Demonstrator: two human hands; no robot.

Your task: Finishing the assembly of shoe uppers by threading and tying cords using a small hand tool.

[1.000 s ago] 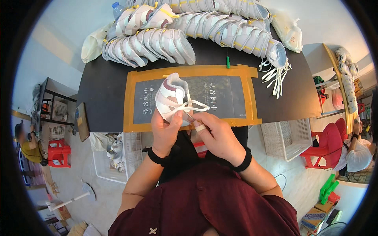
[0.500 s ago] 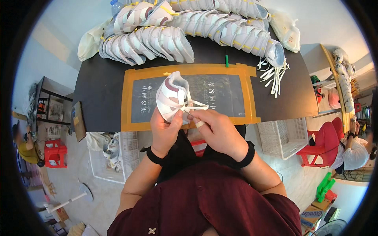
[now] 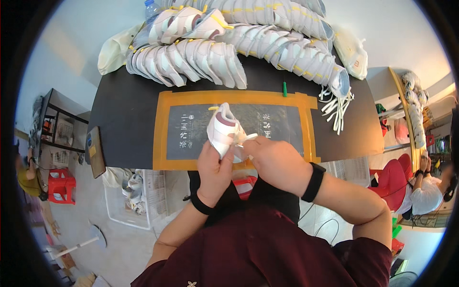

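A white and pink shoe upper (image 3: 223, 134) with mauve patches and a yellow pull tab stands over the front part of the table, toe end toward me. My left hand (image 3: 215, 167) grips it from below, thumb along its near side. White shoelace (image 3: 249, 137) runs from the upper's front to the fingertips of my right hand (image 3: 272, 155). That hand is closed, its knuckles turned up, close beside the upper. Whatever sits inside its fingers is hidden; the thin metal tool seen earlier does not show now.
Rows of nested shoe uppers (image 3: 189, 60) line the table's far side. Loose white laces (image 3: 337, 107) hang at the right. A small green-handled tool (image 3: 284, 89) lies beyond the taped mat (image 3: 161, 129). A phone (image 3: 95, 150) rests at the left edge; a white crate (image 3: 158, 191) stands below.
My right hand has turned over and moved right, with its forearm swung outward. The thin metal tool has gone out of sight. The upper and left hand appear slightly lower and farther right.
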